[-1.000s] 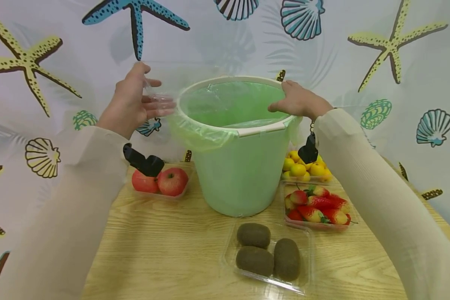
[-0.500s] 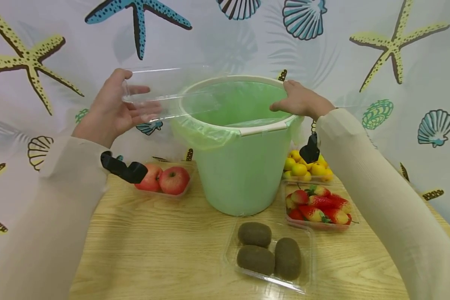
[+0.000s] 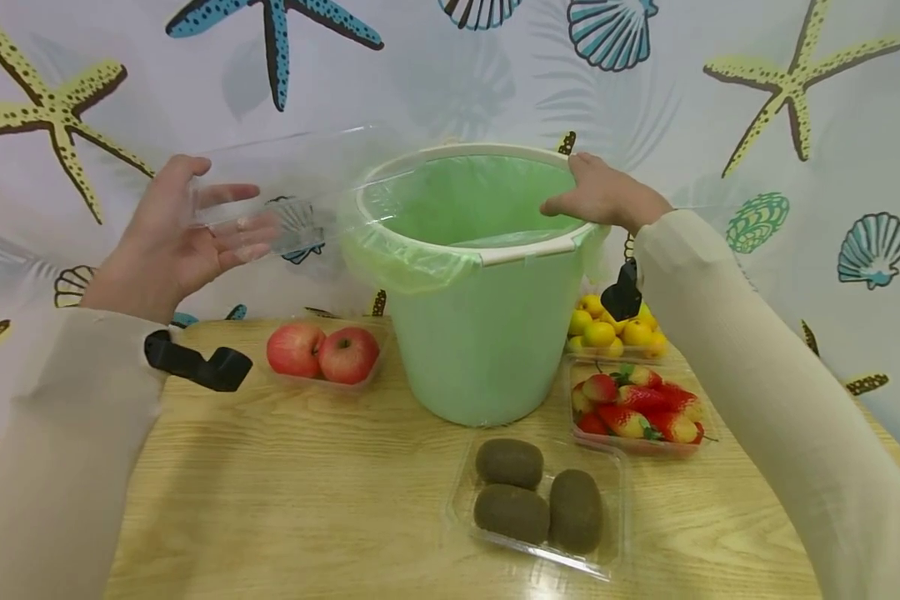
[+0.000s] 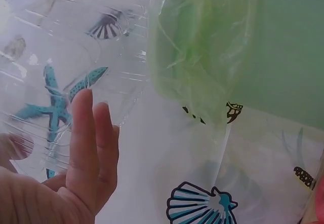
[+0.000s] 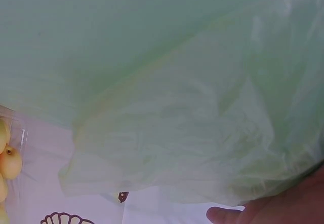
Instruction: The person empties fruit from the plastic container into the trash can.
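A pale green bucket (image 3: 480, 350) stands on the table, a thin green bag (image 3: 408, 262) lining it and folded over its cream rim. To its left, my left hand (image 3: 176, 229) holds a clear plastic container (image 4: 35, 46) by its end, the thumb on one side and the fingers on the other. The container's far end overlaps the bucket's rim in the head view. My right hand (image 3: 607, 196) grips the rim at the right, thumb over the inside. In the right wrist view the bag's loose edge (image 5: 167, 153) hangs beside that hand, most of which is out of frame.
Clear boxes of fruit stand around the bucket: red apples (image 3: 348, 354) at left, small yellow fruits (image 3: 600, 333) and strawberries (image 3: 637, 408) at right, kiwis (image 3: 510, 512) in front. A patterned cloth (image 3: 450, 75) hangs behind the wooden table (image 3: 292, 492).
My left hand has moved left and slightly down, drawing the clear container away from over the bucket's mouth. The right hand has stayed on the rim.
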`<state>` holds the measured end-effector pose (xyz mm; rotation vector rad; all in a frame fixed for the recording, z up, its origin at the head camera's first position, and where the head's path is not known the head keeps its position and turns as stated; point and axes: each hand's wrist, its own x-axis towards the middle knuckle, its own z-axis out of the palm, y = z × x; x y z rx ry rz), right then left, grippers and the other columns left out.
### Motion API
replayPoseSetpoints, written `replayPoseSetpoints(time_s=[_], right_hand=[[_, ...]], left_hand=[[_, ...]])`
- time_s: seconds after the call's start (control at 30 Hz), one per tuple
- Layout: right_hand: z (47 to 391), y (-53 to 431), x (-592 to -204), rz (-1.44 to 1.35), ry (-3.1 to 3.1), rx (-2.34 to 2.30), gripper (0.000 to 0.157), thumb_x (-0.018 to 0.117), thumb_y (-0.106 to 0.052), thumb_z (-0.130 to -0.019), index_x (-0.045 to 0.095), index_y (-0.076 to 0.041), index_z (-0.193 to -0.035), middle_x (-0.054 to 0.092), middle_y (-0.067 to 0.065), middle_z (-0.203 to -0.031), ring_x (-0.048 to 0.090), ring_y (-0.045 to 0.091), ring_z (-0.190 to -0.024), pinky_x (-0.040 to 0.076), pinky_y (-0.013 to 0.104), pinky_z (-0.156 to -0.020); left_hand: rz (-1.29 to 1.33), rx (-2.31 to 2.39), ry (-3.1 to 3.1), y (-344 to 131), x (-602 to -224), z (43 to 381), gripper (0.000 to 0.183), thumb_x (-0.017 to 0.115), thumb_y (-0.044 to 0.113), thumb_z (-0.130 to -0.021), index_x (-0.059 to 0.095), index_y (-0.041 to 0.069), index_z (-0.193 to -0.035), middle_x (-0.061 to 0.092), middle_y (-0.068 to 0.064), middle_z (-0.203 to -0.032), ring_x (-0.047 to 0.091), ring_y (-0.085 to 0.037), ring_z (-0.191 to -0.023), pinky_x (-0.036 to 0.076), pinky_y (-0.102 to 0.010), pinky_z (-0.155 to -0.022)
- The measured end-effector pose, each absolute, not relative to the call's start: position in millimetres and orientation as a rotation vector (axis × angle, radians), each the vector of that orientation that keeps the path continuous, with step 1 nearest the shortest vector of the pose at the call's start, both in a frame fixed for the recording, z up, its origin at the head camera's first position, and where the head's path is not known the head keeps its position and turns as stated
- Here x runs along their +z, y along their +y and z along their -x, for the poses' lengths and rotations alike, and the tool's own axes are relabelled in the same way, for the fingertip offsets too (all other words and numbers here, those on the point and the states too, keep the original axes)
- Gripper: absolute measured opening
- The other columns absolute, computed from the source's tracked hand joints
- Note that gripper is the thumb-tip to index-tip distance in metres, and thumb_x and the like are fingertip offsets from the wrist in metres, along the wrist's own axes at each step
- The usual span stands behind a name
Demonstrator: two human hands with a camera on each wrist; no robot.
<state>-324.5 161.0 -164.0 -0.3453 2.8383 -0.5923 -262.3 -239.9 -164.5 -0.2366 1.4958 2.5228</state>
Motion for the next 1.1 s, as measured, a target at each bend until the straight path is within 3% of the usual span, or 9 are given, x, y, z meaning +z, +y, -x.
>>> replayPoseSetpoints(time_s=[0.17,0.23,0.33,0.43,0.53,0.7,0.77,0.93,1.1], right_hand=[[324.9,161.7,-162.9,0.340,2.840,-0.586,0.086,0.042,-0.042,-0.088,-0.016,-0.007,-0.141,-0.020,0.008,-0.147,-0.013,0.026,-0.136,0.003,0.045,-0.110],[324.9,161.6,-162.7,0.346,2.839,-0.582,0.086,0.042,-0.042,-0.088,-0.016,-0.007,-0.141,-0.020,0.008,-0.147,-0.014,0.026,-0.136,0.003,0.045,-0.110],[324.4,161.0,-162.4,0.351,2.838,-0.582,0.086,0.042,-0.042,-0.089,-0.016,-0.007,-0.141,-0.020,0.008,-0.148,-0.013,0.026,-0.136,0.003,0.045,-0.110],[324.0,160.5,-162.5,0.346,2.838,-0.588,0.085,0.042,-0.042,-0.089,-0.016,-0.007,-0.141,-0.020,0.008,-0.148,-0.013,0.026,-0.136,0.003,0.045,-0.110],[323.7,160.3,-162.8,0.345,2.841,-0.597,0.085,0.042,-0.041,-0.088,-0.015,-0.006,-0.141,-0.019,0.009,-0.148,-0.013,0.027,-0.136,0.003,0.045,-0.110],[323.5,160.4,-163.5,0.355,2.843,-0.608,0.085,0.043,-0.041,-0.088,-0.015,-0.006,-0.141,-0.019,0.009,-0.148,-0.012,0.027,-0.136,0.003,0.045,-0.110],[323.4,160.6,-163.3,0.354,2.842,-0.605,0.086,0.042,-0.041,-0.088,-0.015,-0.006,-0.141,-0.019,0.009,-0.148,-0.012,0.027,-0.136,0.003,0.045,-0.110],[322.9,160.9,-161.9,0.349,2.838,-0.601,0.086,0.042,-0.042,-0.088,-0.016,-0.007,-0.141,-0.020,0.009,-0.148,-0.013,0.027,-0.136,0.003,0.045,-0.110],[322.7,160.6,-161.8,0.343,2.834,-0.617,0.085,0.043,-0.041,-0.089,-0.016,-0.007,-0.141,-0.020,0.008,-0.147,-0.013,0.026,-0.136,0.002,0.045,-0.110]], left_hand=[[0.197,2.541,1.473,-255.5,-170.6,257.2,0.065,0.054,0.046,-0.084,0.023,0.026,-0.138,0.026,0.000,-0.140,0.058,-0.028,-0.100,0.051,-0.040,-0.077],[0.172,2.556,1.468,-262.8,-175.8,254.2,0.071,0.052,0.045,-0.086,0.007,0.033,-0.140,0.029,0.002,-0.136,0.058,-0.027,-0.100,0.051,-0.041,-0.076],[0.131,2.560,1.457,-275.1,-186.2,248.7,0.072,0.048,0.044,-0.088,0.000,0.035,-0.140,0.031,0.003,-0.132,0.060,-0.027,-0.095,0.052,-0.041,-0.074],[0.080,2.547,1.434,-285.8,-196.6,244.4,0.063,0.045,0.041,-0.090,0.010,0.027,-0.141,0.026,0.001,-0.133,0.061,-0.028,-0.093,0.052,-0.041,-0.073],[0.056,2.555,1.420,-291.5,-204.9,241.5,0.054,0.044,0.038,-0.091,0.021,0.022,-0.137,0.033,-0.005,-0.129,0.060,-0.030,-0.093,0.051,-0.044,-0.075],[0.054,2.549,1.485,-293.4,-214.4,234.1,0.064,0.044,0.038,-0.091,0.002,0.035,-0.139,0.048,-0.004,-0.115,0.061,-0.027,-0.092,0.049,-0.045,-0.078],[0.066,2.529,1.517,-293.0,-217.9,230.6,0.065,0.044,0.039,-0.091,0.001,0.035,-0.139,0.053,-0.002,-0.112,0.061,-0.026,-0.092,0.051,-0.043,-0.075],[0.057,2.500,1.482,-293.1,-228.2,223.5,0.047,0.042,0.038,-0.092,0.024,0.018,-0.131,0.059,-0.003,-0.106,0.062,-0.028,-0.092,0.052,-0.041,-0.066],[-0.007,2.504,1.435,-292.9,-241.3,219.7,0.037,0.039,0.036,-0.093,0.036,0.013,-0.122,0.060,-0.007,-0.105,0.062,-0.029,-0.092,0.053,-0.042,-0.065]])
